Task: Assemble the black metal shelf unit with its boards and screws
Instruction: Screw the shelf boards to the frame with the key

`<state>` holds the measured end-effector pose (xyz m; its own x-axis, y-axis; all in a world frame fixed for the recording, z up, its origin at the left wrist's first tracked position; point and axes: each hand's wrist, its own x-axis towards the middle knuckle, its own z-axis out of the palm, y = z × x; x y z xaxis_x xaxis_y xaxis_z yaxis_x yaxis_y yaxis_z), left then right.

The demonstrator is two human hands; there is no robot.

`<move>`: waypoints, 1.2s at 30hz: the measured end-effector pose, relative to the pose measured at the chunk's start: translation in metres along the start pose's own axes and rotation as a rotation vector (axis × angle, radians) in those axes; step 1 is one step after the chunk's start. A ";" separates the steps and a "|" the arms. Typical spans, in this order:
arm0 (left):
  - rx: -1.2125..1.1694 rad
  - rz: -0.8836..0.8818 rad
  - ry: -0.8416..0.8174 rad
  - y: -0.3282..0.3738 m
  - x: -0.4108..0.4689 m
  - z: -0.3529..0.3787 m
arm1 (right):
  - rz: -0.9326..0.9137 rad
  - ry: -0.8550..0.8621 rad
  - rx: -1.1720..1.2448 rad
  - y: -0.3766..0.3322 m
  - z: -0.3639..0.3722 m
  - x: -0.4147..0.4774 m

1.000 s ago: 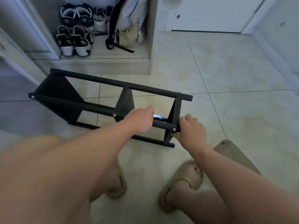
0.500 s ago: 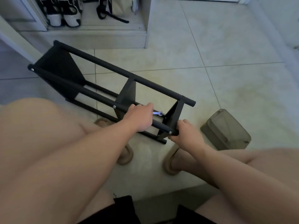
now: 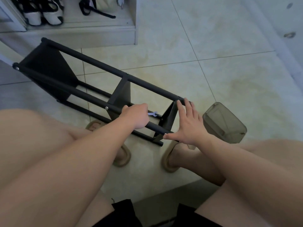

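As the unit is catalogued mid-assembly, entries are listed by descending size.

1. Tiled floor [image 3: 213, 38]: every item below is carried on it.
2. Black shelf unit [image 3: 101, 65]: laid on its side between the person's knees and a shoe alcove. Four rails are seen joined by a far board [image 3: 47, 66], a middle board [image 3: 122, 94] and an end board [image 3: 168, 118].
3. Translucent container [image 3: 224, 123]: set on the floor just right of the end board, apart from it. Its contents cannot be made out.
4. Right hand [image 3: 188, 126]: held wide, with fingers spread and straight. The fingertips are laid against the end of the upper rail and the thumb lies beside the end screw. Nothing is gripped.
5. Left hand [image 3: 136, 116]: curled round the near rail [image 3: 91, 97], between the middle and end boards.
6. Small wrench [image 3: 152, 114]: seen just beyond the left knuckles, inside the frame. Whether it is held cannot be told.
7. Screw [image 3: 165, 134]: seated in the near rail where the end board meets it.

Step judged in hand: the end board's fastenings are being tightened or checked while the frame is steadied. Assembly is judged far along, as all three boards are seated between the rails.

Next move, as judged: the wrench needs to be brought to the end-board screw and the frame braced against turning.
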<state>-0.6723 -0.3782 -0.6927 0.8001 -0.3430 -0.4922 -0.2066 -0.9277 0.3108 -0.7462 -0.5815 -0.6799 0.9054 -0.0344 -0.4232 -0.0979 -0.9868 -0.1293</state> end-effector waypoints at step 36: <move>-1.266 -0.224 -0.516 0.032 0.063 -0.001 | -0.192 -0.125 -0.170 0.004 -0.017 0.032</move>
<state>-0.6284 -0.4296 -0.7131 0.3943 -0.4786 -0.7845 0.7657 -0.3010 0.5684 -0.7104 -0.5894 -0.6794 0.8417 0.1649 -0.5141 0.1508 -0.9861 -0.0695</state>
